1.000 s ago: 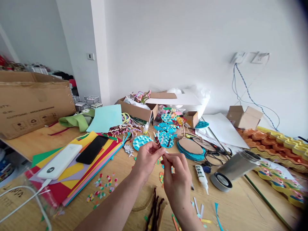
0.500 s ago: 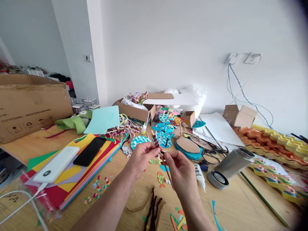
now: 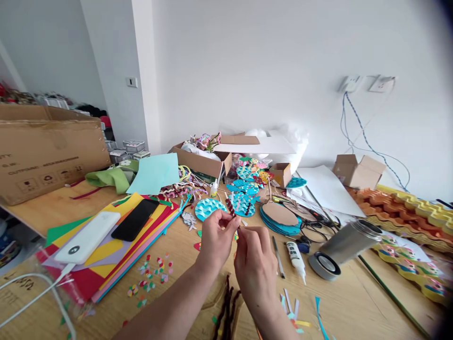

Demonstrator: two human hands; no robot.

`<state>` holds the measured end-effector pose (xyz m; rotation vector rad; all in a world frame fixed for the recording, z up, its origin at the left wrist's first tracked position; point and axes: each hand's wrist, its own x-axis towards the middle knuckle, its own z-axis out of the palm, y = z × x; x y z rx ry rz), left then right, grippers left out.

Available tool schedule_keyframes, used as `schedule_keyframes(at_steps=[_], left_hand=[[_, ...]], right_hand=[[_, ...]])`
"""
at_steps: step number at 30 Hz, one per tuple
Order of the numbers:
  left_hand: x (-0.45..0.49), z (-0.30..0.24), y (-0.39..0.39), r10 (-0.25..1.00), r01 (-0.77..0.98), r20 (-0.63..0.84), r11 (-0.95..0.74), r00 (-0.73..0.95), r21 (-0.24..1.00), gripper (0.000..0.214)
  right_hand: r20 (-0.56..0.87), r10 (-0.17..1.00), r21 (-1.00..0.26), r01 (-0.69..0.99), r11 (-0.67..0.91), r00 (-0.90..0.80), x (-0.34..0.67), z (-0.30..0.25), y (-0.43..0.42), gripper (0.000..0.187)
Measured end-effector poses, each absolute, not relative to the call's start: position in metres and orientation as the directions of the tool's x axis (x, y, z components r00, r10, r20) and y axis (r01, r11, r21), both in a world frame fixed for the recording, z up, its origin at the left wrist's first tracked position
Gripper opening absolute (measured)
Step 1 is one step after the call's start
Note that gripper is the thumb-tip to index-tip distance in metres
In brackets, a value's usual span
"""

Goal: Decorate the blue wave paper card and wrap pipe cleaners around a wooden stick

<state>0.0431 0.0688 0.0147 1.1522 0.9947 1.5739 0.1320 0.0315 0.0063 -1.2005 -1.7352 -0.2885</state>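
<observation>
Above the middle of the table, my left hand (image 3: 219,238) pinches a dark brown pipe cleaner (image 3: 230,208) that is coiled round a thin stick. The coils show just past the fingertips. Close against it, my right hand (image 3: 255,259) is curled with its back to me, fingers closed at the lower end of the coil. It hides most of the stick and whatever lies inside its grip. Several straight dark brown pipe cleaners (image 3: 226,307) lie on the table below my wrists. Beyond my hands are round blue pieces with wavy white lines (image 3: 209,208).
Left are coloured sheets (image 3: 99,288), a power bank (image 3: 88,236) and a phone (image 3: 135,219). To the right lie a glue bottle (image 3: 296,259), a pen (image 3: 278,257), a tipped metal flask (image 3: 348,243) and egg trays (image 3: 399,212). Paper scraps (image 3: 155,271) are scattered about.
My right hand has turned over and curled its fingers, so the stick's lower part is now hidden. My left hand keeps its pinch by the coil. The view has shifted slightly left.
</observation>
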Motion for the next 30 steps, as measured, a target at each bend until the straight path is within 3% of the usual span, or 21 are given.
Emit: schedule_keyframes(at_steps=[3,7,12,18,26,30], left_hand=[[0.039,0.016,0.073,0.990,-0.309,0.141,-0.138,-0.014,0.941,0.022],[0.028,0.021,0.077,0.952,-0.415,0.146,-0.022,0.269,0.910,0.026],[0.022,0.019,0.079,0.952,-0.398,0.139,-0.019,0.274,0.917,0.023],[0.026,0.020,0.079,0.970,-0.356,0.121,-0.039,0.212,0.934,0.024],[0.033,0.026,0.073,0.986,-0.363,0.125,-0.077,0.109,0.929,0.032],[0.033,0.026,0.073,0.988,-0.353,0.122,-0.081,0.095,0.932,0.032]], right_hand=[[0.745,0.665,-0.506,0.689,0.519,0.046,0.134,0.008,0.035,0.015],[0.555,0.824,-0.778,0.423,0.463,0.118,0.140,0.016,0.037,0.019],[0.314,0.947,-0.937,0.185,0.298,0.064,0.147,0.023,0.038,0.026],[0.282,0.958,-0.947,0.177,0.268,0.056,0.150,0.023,0.042,0.029],[0.609,0.790,-0.704,0.511,0.493,0.077,0.143,0.022,0.035,0.022],[0.584,0.808,-0.726,0.492,0.481,0.072,0.144,0.022,0.036,0.022]])
